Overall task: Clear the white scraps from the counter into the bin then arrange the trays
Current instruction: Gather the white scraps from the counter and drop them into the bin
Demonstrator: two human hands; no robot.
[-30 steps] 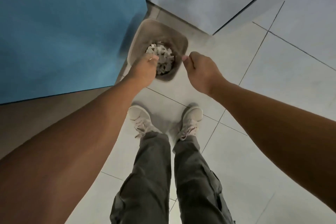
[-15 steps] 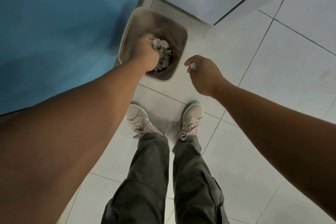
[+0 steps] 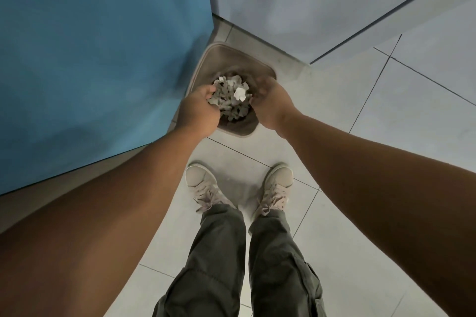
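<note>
At your left runs the blue table [image 3: 103, 54]; no trays are in view from here. Your left hand [image 3: 198, 112] hangs over the near-left rim of the bin [image 3: 231, 59], knuckles up, fingers curled down toward the heap. Whether they pinch anything I cannot tell, since the fingertips are hidden. The bin stands on the floor [image 3: 386, 136], close against the table's corner. Inside it the white scraps [image 3: 231, 108] lie piled at the middle, with one brighter scrap [image 3: 239, 94] between your hands — it may be in the air. Your right hand [image 3: 269, 105] is over the near-right rim, its fingers blurred, so I cannot tell its grip either.

The risk, as I judge it, is that light scraps cling to a palm or drift past the rim onto the floor, more so if you release high or pull away fast. Let go low, inside the rim, and check both palms before you turn to the trays. Your feet are near the bin — a careless step could knock it.
</note>
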